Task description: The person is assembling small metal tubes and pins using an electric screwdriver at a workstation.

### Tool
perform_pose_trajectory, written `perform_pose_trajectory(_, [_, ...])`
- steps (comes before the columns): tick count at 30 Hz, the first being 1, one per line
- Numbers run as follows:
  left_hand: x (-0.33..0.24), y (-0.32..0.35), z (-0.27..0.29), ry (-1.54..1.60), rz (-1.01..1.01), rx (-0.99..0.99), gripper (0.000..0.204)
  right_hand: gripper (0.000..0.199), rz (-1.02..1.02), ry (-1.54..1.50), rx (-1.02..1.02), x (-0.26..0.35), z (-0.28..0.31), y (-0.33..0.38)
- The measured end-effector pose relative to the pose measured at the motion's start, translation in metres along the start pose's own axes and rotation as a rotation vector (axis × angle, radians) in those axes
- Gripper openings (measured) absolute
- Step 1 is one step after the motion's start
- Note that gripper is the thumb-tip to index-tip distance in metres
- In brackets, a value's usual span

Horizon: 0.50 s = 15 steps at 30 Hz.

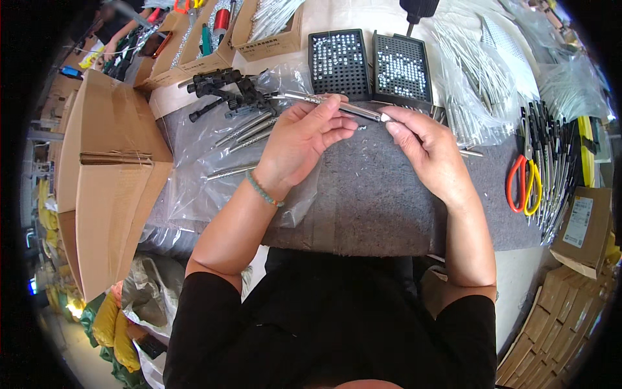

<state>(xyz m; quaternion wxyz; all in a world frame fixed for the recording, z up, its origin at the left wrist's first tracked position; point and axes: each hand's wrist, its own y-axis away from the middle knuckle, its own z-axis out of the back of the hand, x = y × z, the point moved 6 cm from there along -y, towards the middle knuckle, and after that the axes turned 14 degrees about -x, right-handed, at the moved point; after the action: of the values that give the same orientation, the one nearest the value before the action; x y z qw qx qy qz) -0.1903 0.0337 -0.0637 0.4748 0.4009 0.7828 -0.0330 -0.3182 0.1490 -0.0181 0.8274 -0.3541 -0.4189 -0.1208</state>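
My left hand [293, 144] is closed on a slim silver metal tube [358, 111], thumb on top, the last fingers loosely curled. The tube slants slightly down to the right. At its right end my right hand [429, 150] pinches a small white piece [385, 118] between thumb and forefinger; its exact kind is too small to tell. Just beyond the hands stand two black trays with holes, the left tray [317, 83] and the right tray [422, 97], partly filled with small shiny pieces. Several similar silver tubes [249, 133] lie on clear plastic left of my left hand.
Black plastic parts [223, 87] lie behind the tubes. A tall cardboard box [107, 129] stands at the left. Scissors with red and yellow handles [523, 185] rest beside a bundle of dark-tipped rods [554, 162]. A black power-driver tip [418, 10] hangs above the right tray. Bagged rods [470, 78] lie far right.
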Motion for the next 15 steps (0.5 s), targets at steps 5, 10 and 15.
perform_pose_trajectory(5, [0.0, 0.002, -0.002, 0.095, 0.005, 0.008, 0.024, 0.023, 0.169, 0.215, -0.016, 0.016, 0.0, -0.002])
perform_pose_trajectory(10, [0.0, 0.01, -0.01, -0.162, -0.094, 0.064, 0.024, 0.031, 0.062, 0.122, -0.002, 0.02, -0.001, 0.0])
perform_pose_trajectory(15, [0.007, 0.013, -0.015, -0.326, -0.079, 0.148, 0.025, 0.023, -0.019, -0.032, 0.12, 0.008, -0.012, 0.005])
